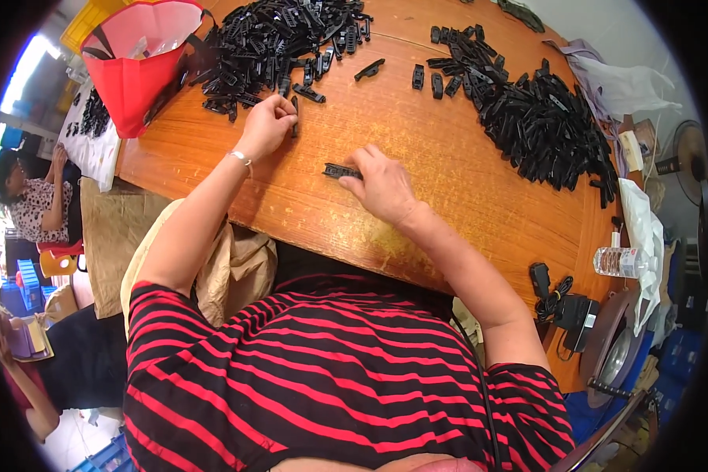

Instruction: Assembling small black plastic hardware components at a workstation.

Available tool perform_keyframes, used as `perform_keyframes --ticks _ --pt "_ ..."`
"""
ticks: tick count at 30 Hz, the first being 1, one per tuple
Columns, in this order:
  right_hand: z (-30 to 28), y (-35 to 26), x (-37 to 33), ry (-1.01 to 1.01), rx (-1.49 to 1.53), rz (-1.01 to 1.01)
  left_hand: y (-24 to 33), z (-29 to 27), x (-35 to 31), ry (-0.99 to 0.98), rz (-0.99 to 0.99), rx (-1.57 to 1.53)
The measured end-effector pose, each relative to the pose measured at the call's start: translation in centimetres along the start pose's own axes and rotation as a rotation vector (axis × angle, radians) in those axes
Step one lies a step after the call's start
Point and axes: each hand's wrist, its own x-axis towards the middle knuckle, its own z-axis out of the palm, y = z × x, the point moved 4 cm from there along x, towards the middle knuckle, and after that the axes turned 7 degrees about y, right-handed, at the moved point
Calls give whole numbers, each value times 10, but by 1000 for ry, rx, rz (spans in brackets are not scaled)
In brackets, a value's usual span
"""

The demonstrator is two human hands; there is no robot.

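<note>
Person's got a blk top (330, 370) w/ red horiz stripes, short slvs (161, 307), thin silvery bracelet (241, 158) on L wrist (252, 148), plus a thin blk cord (486, 401) down the R side.

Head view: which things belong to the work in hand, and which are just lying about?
In the work:
black piece in left hand, piece at
black piece under right hand, piece at
two piles of black pieces

Apparently lying about:
clear bottle
black adapter

Daylight (27, 69) blazes in at upper left, pale floor (72, 435) gleaming lower left, whitish wall (625, 35) upper right, wooden table (492, 208) spanning the centre!
</note>
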Motion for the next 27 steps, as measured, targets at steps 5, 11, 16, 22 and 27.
perform_keyframes --ticks 5,11,16,22,27 --pt "-6 3 11 101 512 249 44 14 -53 -130 -310 -866" --pt "-5 6 2 -26 1089 636 56 30 -77 -324 -287 -921" --pt "-11 24 -6 -68 792 600 52 26 -78 -321 -227 -758" --pt "-6 21 -7 -90 623 600 40 36 -74 -328 -201 -472" --pt "0 23 -5 -90 647 635 34 43 -71 -290 -175 -403"
